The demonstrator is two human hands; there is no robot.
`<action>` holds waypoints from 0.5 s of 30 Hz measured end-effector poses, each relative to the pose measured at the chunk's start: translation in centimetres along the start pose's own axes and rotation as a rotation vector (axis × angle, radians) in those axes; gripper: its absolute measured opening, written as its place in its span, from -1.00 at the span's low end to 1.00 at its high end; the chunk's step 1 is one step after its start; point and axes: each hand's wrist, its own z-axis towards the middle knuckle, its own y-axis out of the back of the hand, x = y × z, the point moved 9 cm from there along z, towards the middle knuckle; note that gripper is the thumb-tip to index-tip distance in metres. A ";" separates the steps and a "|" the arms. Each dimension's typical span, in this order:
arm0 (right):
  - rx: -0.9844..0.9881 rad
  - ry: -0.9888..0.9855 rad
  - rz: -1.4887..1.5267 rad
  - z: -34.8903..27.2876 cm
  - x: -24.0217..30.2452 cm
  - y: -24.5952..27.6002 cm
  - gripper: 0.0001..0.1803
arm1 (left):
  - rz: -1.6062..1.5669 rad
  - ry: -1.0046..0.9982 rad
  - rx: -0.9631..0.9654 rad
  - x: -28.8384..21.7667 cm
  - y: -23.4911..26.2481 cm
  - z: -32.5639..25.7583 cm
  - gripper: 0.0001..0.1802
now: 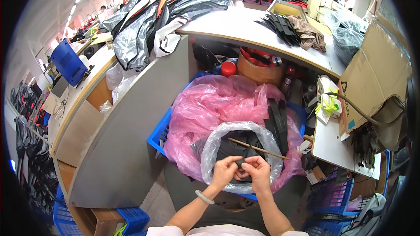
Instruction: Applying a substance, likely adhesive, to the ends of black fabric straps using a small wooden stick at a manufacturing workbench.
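My left hand and my right hand meet over a clear plastic bag with its mouth spread wide. Both are closed, thumbs and fingers pinching a small black piece between them; fingers hide most of it. Inside the bag lie black flat pieces. A thin wooden stick slants across the bag's mouth just beyond my right hand. Around the bag, crumpled pink plastic sheeting fills a blue crate. Long black strips rest on the pink plastic at the right.
A grey panel stands at left. Ahead is a white table with silver-and-black covers. A round bin of red and black pieces sits beneath it. A cardboard box and a white side shelf are at right.
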 end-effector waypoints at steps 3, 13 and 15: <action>-0.115 0.377 -0.446 -0.4 3.7 0.7 -0.74 | -0.149 0.034 -0.126 -0.9 1.2 0.6 -0.67; -0.127 0.513 -0.404 0.6 6.0 -0.5 -0.90 | -0.211 -0.019 -0.176 -2.2 0.3 -0.3 -0.67; 0.028 0.217 -0.129 1.7 4.1 -0.1 -0.90 | -0.135 -0.051 -0.185 -2.9 0.4 -0.3 -0.65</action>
